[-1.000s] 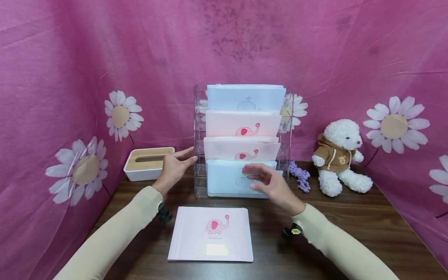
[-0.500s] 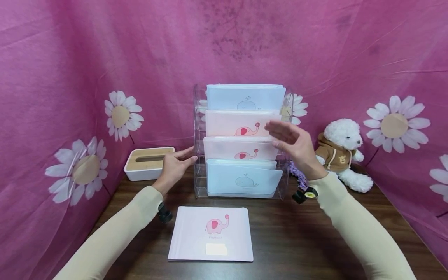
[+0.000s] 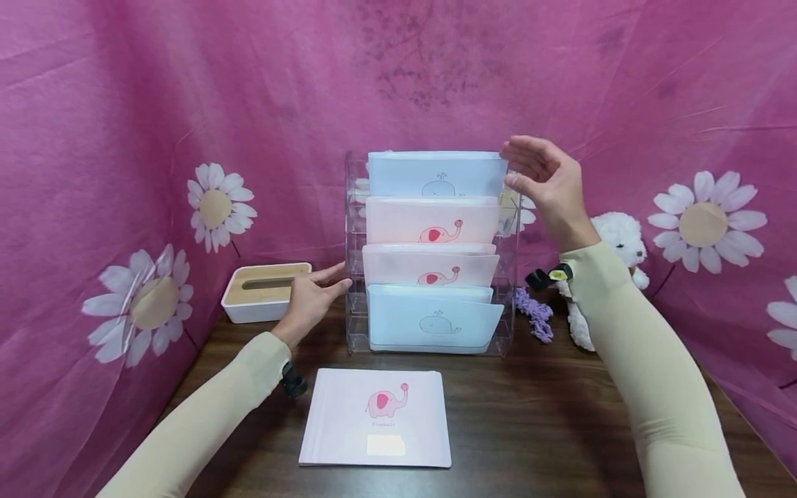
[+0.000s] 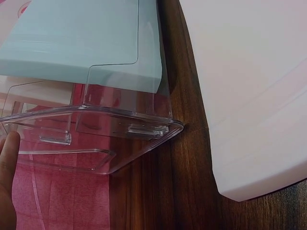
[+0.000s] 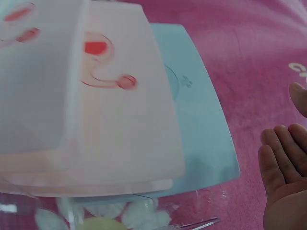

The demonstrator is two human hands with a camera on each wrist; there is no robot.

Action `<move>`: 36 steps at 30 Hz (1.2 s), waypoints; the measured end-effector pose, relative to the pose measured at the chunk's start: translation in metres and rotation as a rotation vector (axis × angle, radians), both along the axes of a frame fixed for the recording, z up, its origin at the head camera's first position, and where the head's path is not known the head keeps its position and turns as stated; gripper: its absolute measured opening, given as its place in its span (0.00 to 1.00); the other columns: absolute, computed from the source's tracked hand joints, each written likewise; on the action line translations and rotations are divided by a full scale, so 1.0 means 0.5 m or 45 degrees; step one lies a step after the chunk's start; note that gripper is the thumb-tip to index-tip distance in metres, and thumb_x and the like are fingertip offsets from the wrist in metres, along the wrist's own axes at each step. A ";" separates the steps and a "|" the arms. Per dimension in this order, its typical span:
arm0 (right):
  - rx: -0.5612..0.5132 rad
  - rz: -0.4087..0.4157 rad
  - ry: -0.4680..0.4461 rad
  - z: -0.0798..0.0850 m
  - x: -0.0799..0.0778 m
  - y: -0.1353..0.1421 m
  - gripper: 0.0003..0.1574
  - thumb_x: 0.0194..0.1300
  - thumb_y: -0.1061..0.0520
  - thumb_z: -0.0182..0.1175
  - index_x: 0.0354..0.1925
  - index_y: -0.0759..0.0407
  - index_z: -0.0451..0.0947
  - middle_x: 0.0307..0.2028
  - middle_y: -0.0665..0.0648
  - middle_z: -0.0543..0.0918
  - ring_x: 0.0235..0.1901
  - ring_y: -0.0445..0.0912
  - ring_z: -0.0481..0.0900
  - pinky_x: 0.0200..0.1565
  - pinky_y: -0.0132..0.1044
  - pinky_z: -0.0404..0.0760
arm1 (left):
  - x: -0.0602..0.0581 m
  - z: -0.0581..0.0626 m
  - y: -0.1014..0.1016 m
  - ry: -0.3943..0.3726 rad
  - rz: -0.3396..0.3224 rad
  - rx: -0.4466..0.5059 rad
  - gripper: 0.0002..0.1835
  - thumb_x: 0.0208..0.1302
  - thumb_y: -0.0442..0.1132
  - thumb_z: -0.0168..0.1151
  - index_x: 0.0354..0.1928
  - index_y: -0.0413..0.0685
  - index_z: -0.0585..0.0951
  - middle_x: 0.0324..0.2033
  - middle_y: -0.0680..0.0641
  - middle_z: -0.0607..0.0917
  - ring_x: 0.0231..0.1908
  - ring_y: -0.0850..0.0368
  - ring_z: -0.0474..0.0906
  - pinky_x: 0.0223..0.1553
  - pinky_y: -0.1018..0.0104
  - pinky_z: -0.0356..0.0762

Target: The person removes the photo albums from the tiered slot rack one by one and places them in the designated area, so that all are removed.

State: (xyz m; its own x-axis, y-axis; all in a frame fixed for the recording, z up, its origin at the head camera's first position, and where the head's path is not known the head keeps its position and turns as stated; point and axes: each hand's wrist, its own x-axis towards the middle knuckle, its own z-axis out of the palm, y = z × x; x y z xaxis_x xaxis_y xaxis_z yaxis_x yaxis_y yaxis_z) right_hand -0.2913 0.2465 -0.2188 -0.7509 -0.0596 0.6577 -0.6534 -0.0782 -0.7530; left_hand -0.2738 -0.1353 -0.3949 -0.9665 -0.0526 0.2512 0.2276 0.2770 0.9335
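A clear acrylic file rack [image 3: 358, 342] stands on the table with folders in its tiers. From top to bottom come a blue whale folder [image 3: 398, 176], a pink elephant folder [image 3: 395, 220], another pink elephant folder [image 3: 389, 266] and a light-blue whale folder [image 3: 395, 325]. My left hand [image 3: 309, 299] rests on the rack's left wall with fingers straight. At the top right, my right hand [image 3: 551, 187] holds nothing; its extended fingers are beside the top folder's corner. A pink elephant booklet [image 3: 339, 415] lies flat in front; its edge fills the right of the left wrist view.
Left of the rack sits a white tissue box [image 3: 255, 312] with a wooden lid. At right are a purple knitted item [image 3: 534, 315] and a white teddy bear [image 3: 616, 232], partly behind my right arm. A pink flowered cloth [image 3: 280, 104] hangs behind.
My right hand has risen from the bottom light-blue folder, past the pink ones, to the top folder's right corner. My left hand stays on the rack's side.
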 end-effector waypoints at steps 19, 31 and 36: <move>-0.003 0.006 -0.128 0.076 -0.102 -0.009 0.37 0.55 0.75 0.68 0.64 0.67 0.74 0.61 0.64 0.81 0.64 0.52 0.77 0.66 0.34 0.77 | -0.001 0.003 -0.001 -0.018 0.016 -0.013 0.23 0.59 0.37 0.75 0.58 0.48 0.85 0.52 0.43 0.87 0.57 0.57 0.81 0.43 0.87 0.77; 0.195 -0.007 -0.292 0.048 -0.138 -0.008 0.40 0.58 0.72 0.69 0.68 0.65 0.71 0.67 0.66 0.76 0.66 0.52 0.75 0.65 0.31 0.77 | 0.001 0.001 -0.001 -0.043 -0.015 0.012 0.23 0.60 0.37 0.74 0.59 0.48 0.84 0.54 0.43 0.87 0.59 0.55 0.81 0.43 0.86 0.78; 0.190 0.007 -0.290 0.035 -0.145 -0.009 0.39 0.59 0.72 0.68 0.68 0.66 0.71 0.65 0.66 0.79 0.64 0.52 0.77 0.61 0.28 0.79 | 0.003 0.003 -0.004 -0.081 -0.013 -0.005 0.24 0.61 0.38 0.74 0.60 0.50 0.84 0.55 0.44 0.86 0.60 0.54 0.80 0.45 0.84 0.79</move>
